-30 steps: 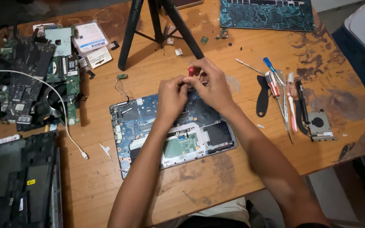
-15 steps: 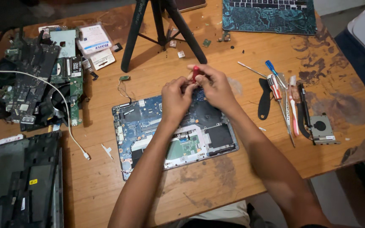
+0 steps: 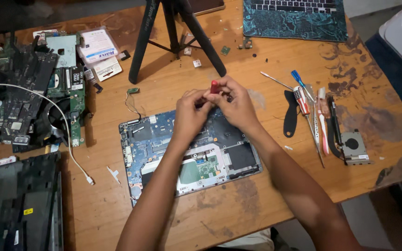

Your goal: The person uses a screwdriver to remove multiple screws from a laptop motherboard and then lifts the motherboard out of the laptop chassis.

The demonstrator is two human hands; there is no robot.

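An opened laptop base with a blue circuit board (image 3: 154, 139) lies on the wooden table (image 3: 238, 209) in front of me. Both hands meet over its far edge. My right hand (image 3: 236, 104) grips a small red-handled screwdriver (image 3: 214, 87), held upright with its red cap showing above the fingers. My left hand (image 3: 190, 114) is closed beside it, fingertips touching the tool's shaft or tip; what it pinches is hidden.
Screwdrivers and tweezers (image 3: 310, 111) and a cooling fan (image 3: 353, 146) lie to the right. A black tripod (image 3: 177, 32) stands behind the hands. Stacked circuit boards (image 3: 29, 97) and a white cable (image 3: 70, 144) sit left, a black laptop shell (image 3: 19, 204) at bottom left, a keyboard (image 3: 294, 16) at the far edge.
My hands stay together over the board's far edge; the red handle is turned slightly more upright. The camera view has shifted a little.
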